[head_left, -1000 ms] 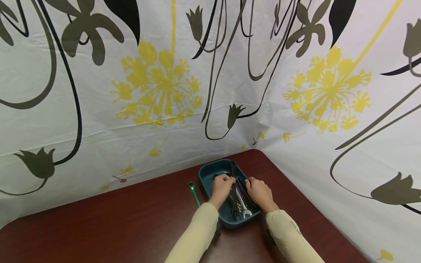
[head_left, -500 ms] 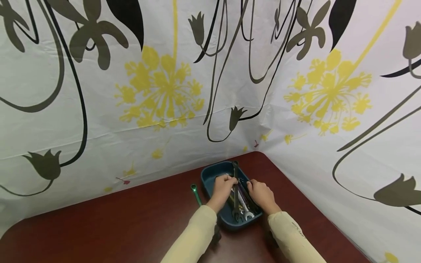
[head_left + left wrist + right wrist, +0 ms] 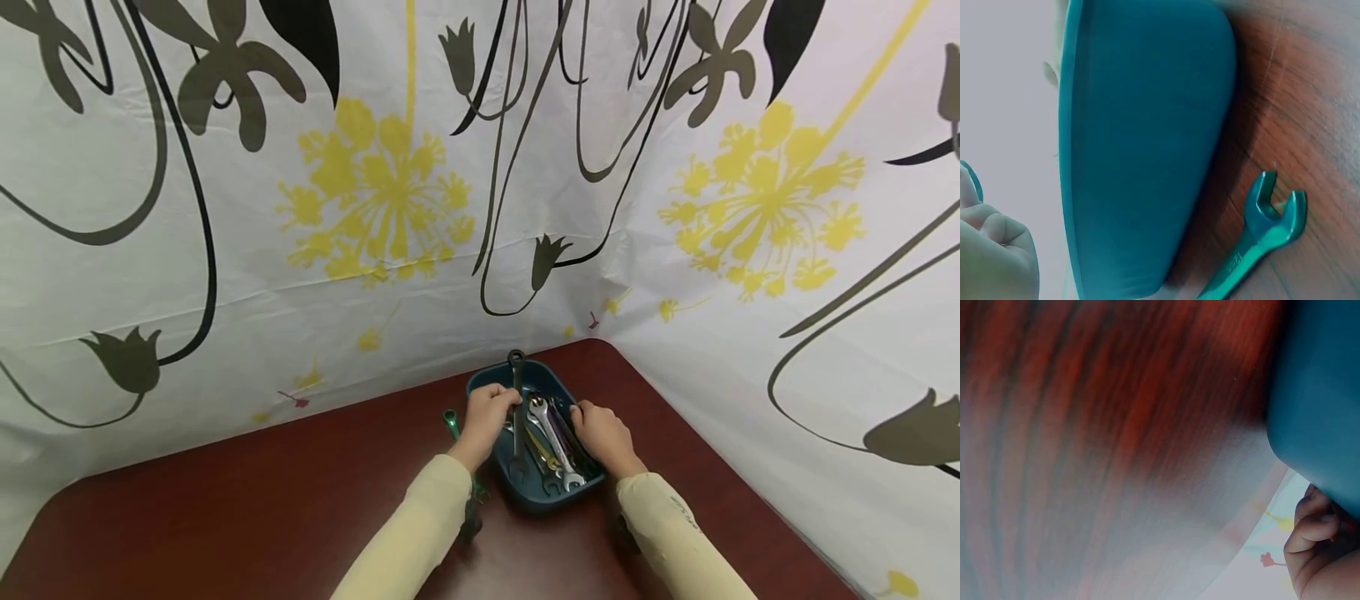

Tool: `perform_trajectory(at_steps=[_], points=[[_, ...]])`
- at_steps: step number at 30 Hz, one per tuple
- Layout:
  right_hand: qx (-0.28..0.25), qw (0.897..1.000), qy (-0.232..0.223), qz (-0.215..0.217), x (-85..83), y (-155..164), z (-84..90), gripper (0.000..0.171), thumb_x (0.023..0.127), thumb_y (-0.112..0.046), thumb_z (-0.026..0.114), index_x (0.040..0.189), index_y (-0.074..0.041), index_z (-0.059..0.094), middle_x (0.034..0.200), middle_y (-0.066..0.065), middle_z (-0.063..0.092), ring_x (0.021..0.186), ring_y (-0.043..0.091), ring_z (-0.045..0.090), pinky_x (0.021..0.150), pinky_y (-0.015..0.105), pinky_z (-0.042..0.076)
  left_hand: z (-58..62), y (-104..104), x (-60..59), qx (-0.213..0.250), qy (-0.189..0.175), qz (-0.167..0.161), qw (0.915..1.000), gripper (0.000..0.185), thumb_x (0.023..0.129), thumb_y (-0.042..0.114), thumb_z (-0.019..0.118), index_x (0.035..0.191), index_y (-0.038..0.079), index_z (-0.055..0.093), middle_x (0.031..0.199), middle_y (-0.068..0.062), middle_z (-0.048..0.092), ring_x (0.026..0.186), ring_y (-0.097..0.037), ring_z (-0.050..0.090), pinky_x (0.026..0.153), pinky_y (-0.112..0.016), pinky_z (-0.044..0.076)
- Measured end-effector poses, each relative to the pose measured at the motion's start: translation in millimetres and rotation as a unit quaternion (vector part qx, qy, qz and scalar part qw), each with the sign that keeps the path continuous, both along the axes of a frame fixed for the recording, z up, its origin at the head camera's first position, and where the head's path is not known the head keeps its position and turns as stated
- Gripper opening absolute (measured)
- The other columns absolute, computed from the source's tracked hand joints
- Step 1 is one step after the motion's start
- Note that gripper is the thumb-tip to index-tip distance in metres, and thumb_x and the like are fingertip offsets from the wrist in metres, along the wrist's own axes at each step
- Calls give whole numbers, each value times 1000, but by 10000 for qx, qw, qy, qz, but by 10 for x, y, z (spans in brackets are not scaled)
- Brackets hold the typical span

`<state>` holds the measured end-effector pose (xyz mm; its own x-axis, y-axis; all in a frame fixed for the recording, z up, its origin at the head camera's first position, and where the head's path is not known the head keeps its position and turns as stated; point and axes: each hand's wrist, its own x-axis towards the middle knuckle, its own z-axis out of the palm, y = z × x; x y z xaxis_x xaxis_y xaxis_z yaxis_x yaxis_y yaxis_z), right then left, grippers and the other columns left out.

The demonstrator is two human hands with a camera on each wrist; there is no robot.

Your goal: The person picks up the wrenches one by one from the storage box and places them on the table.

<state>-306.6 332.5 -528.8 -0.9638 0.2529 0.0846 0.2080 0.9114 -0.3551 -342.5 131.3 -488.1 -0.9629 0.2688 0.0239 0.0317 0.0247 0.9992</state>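
A teal tray (image 3: 542, 500) sits near the table's far right corner and holds several wrenches (image 3: 553, 433). My left hand (image 3: 498, 398) grips a dark wrench (image 3: 517, 379) by its shaft; the ring end rises past the tray's far rim. My right hand (image 3: 581, 414) rests on the tray's right rim with its fingers curled over the edge. The left wrist view shows the tray's outer wall (image 3: 1141, 144) and part of my left hand (image 3: 991, 256). In the right wrist view, curled fingers (image 3: 1313, 540) lie beside the tray (image 3: 1322, 394).
A green wrench (image 3: 452, 423) lies on the dark red table (image 3: 262, 508) just left of the tray, and the left wrist view shows that green wrench (image 3: 1263, 228) too. Flower-print sheets (image 3: 375, 208) wall the table at the back and right.
My left hand has lifted the dark wrench and drawn it toward the tray's left side, so its ring end now stands above the far rim. My right hand stays at the right rim.
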Motion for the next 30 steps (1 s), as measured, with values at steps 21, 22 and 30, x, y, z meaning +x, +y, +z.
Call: perform_trajectory(at_steps=[21,22,30], points=[[-62,10000,36,69,-9,-11,6,38,100,-27,47,121,2,61,111,22,67,91,34,66,73,52,53,-172,-361,-34,-163,-23,156,9997,28,85,14,61,60,13,50,65,1,53,72,-20,54,66,-30,40],[-67,10000,31,68,-7,-9,6,38,100,-27,47,121,2,61,111,22,67,90,34,66,73,51,53,-186,-392,-43,-188,-55,173,9997,27,85,14,60,60,13,50,63,1,52,72,-23,55,65,-30,39],[-122,9999,25,43,15,-3,1,37,100,-25,47,120,3,60,107,22,67,85,30,66,72,50,53,-311,-622,-110,-329,-162,295,9989,24,86,13,60,63,9,54,66,-3,57,74,-29,56,63,-31,40]])
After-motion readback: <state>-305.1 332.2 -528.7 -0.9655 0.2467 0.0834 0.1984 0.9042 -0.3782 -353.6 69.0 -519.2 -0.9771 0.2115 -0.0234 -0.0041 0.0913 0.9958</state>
